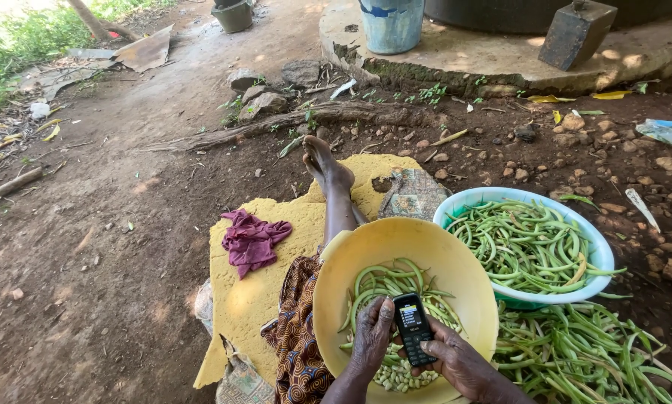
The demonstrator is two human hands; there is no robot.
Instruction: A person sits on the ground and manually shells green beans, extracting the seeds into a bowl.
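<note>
My left hand (371, 338) and right hand (456, 360) grip small black phone (413, 329) over yellow bowl (396, 243) of green pods and shelled beans. Green basin (463, 200) of pods just right. Purple cloth (252, 241) on yellow mat (254, 299).

Bare dirt ground (111, 247) carries a yellow mat (261, 292), loose bean pods (583, 344), and a teal bowl (598, 258).
</note>
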